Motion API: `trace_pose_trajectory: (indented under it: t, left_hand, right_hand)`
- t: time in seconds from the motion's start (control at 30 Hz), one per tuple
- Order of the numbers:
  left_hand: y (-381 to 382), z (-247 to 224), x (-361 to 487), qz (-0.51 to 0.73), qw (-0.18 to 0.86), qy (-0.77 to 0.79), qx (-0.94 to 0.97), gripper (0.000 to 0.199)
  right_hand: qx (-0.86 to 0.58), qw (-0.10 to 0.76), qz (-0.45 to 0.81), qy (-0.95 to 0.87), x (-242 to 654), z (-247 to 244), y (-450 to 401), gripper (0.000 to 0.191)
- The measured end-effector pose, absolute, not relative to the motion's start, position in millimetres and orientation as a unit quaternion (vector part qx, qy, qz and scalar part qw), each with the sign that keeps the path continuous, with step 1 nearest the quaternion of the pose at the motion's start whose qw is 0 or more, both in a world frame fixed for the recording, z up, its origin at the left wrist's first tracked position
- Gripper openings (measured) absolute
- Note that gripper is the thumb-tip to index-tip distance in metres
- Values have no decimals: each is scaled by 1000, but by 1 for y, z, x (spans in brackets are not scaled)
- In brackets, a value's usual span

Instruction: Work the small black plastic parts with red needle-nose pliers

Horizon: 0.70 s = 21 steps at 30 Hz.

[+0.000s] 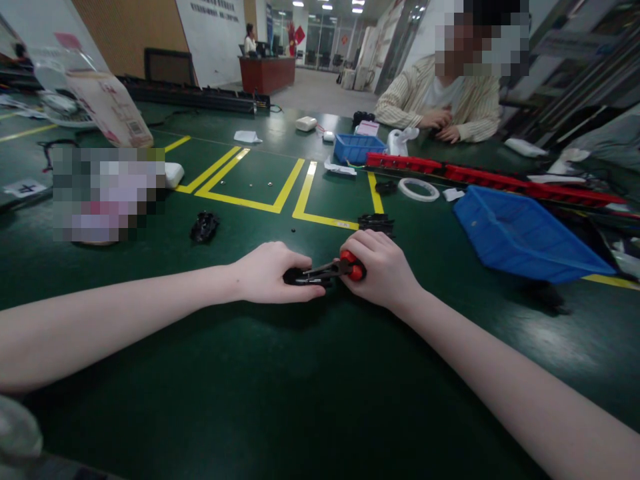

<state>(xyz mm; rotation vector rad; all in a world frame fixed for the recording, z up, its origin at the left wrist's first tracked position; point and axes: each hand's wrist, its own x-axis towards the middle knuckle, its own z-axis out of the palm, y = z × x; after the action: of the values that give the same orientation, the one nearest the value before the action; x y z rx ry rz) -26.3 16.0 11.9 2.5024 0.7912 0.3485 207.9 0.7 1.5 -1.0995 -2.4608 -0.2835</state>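
Note:
My left hand pinches a small bundle of black parts between thumb and fingers, a little above the green table. Closed round the red handles of the pliers is my right hand. The pliers' metal jaws point left and reach the black bundle. Whether the jaws are clamped on it is too small to tell. One black bundle lies on the table beyond my left hand, and another lies just beyond my right hand.
Yellow tape marks the table. A blue bin and a red strip are at the right, with a tape roll and small blue basket further back. A bottle stands left. Across the table sits a person.

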Motion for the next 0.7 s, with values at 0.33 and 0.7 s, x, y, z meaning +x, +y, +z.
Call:
trace_pose_trajectory:
  t: [0.33,0.7]
  left_hand:
    - [16,11,-26,123,228,301,918,42]
    - [15,12,-27,120,207,321,916,41]
  right_hand:
    - [-406,203,-106,-884,207,2,-1,10]
    - [-416,187,-106,-883,206,3,-1,10]
